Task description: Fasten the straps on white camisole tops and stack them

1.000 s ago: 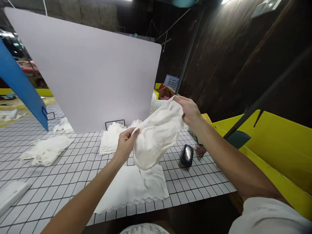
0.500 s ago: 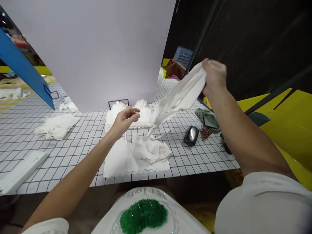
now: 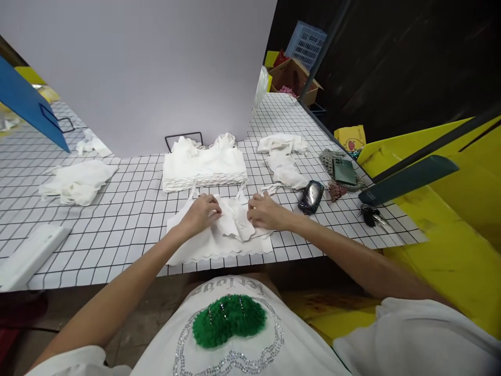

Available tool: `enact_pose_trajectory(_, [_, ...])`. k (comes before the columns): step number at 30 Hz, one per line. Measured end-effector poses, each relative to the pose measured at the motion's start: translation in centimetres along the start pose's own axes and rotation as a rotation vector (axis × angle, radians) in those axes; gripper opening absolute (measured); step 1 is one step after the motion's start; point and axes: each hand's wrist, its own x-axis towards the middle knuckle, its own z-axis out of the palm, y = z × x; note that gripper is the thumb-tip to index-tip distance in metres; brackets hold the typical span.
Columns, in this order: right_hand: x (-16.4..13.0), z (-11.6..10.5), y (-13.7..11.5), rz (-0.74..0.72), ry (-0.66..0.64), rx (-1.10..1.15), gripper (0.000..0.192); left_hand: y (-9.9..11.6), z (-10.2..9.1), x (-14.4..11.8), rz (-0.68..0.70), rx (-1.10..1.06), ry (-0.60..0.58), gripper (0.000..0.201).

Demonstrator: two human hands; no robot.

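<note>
Head view: a white garment (image 3: 219, 251) lies just below centre frame on the gridded table (image 3: 129, 250), wavy hem towards the bottom edge. Left hand (image 3: 201, 214) appears to pinch its upper fabric; right hand (image 3: 268, 211) is curled against its right side, grip not determinable. Step in hand is judged to be straightening. Next move calls for flattening the central ruck, without disturbing the stack (image 3: 205, 169) just above.

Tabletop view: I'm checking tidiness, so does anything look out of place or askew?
Two things: crumpled white cloth lies loosely right of the layered white stack, and keys sit farther right, seemingly unrelated to the fabric. No spill shows.
</note>
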Motion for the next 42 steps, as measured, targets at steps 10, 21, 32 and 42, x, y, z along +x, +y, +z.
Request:
enact_pose_trajectory(10, [3.3, -7.4, 0.3, -0.028, 0.415, 0.711, 0.026, 6.4, -1.9, 1.9, -0.134, -0.624, 0.089, 0.035])
enact_pose_trajectory(21, [-0.7, -3.3, 12.0, 0.603, 0.125, -0.373, 0.026, 8.6, -8.5, 0.1, -0.531, -1.404, 0.413, 0.022])
enact_pose_trajectory(32, [2.5, -5.3, 3.1, 0.181, 0.033, 0.579, 0.064, 10.4, -9.6, 0.9, -0.328, -1.622, 0.383, 0.037])
enact_pose_trajectory(42, [4.6, -5.9, -2.4, 0.080, 0.505, 1.331, 0.030, 6.9, -11.1, 0.7, -0.481, -1.362, 0.560, 0.016])
